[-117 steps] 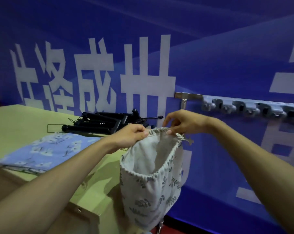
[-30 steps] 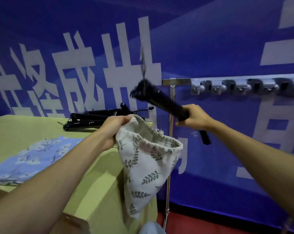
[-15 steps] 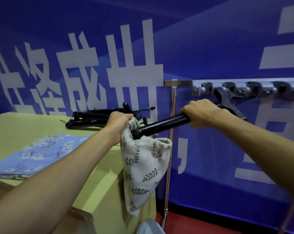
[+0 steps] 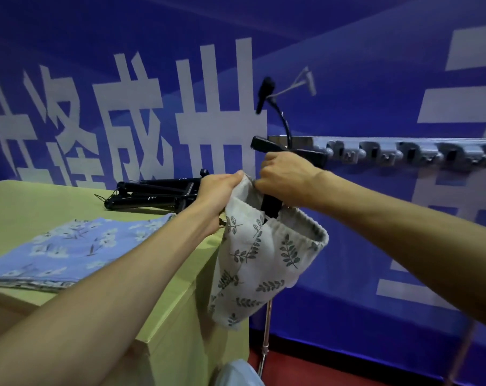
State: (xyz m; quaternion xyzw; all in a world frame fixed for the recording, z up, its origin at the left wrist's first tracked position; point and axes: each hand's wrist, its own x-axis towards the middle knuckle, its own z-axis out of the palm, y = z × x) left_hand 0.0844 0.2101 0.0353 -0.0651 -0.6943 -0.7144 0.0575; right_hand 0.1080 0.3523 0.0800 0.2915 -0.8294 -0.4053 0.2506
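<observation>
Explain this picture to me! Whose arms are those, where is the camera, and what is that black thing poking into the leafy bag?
The camera sits on a person's head and looks forward and down, so you see that person's own two arms, as if they were yours. The left hand grips the rim of a white cloth bag printed with green leaves, holding it up just off the table's corner. The right hand has its fingers curled round a black folding stand, whose lower end is already inside the bag's mouth. On the yellow-green table lie a blue flowered cloth and more black stands, folded up. Behind is a blue wall with big white writing and a rail of hooks.
</observation>
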